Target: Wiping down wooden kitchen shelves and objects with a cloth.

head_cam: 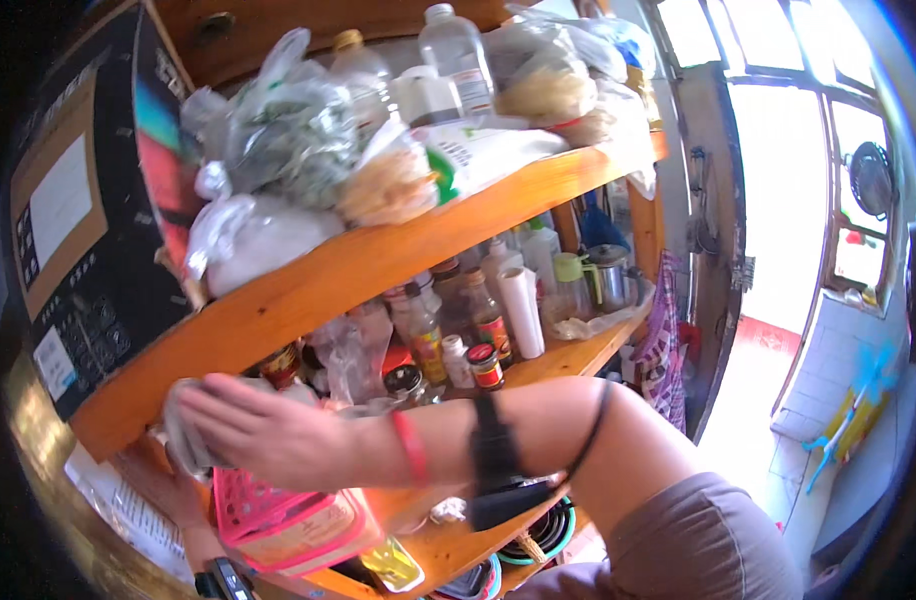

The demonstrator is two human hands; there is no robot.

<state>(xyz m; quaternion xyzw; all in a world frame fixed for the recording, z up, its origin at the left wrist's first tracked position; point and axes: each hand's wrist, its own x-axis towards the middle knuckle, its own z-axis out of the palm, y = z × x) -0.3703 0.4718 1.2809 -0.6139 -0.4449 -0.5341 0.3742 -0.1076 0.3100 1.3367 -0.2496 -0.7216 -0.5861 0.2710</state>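
My right hand (278, 435), slightly blurred, reaches across to the left end of the shelf unit and holds a grey cloth (181, 431) under its fingers, close to the upper shelf's front edge (293, 315). A red band and a black strap ring that forearm. Just below the hand is a pink plastic basket (251, 510) beside a pink-edged container (315, 529). My left hand (161, 472) is at the lower left by the shelf's end, mostly hidden behind the right hand and basket; a dark watch (229, 577) is on its wrist.
Tied plastic bags (293, 142) and clear bottles (458, 60) crowd the upper shelf, beside a large black box (90, 225). Below stand sauce bottles (491, 315), a red-lidded jar (485, 367), a white roll (521, 311) and a metal pot (611, 277). A bright doorway (780, 187) opens at right.
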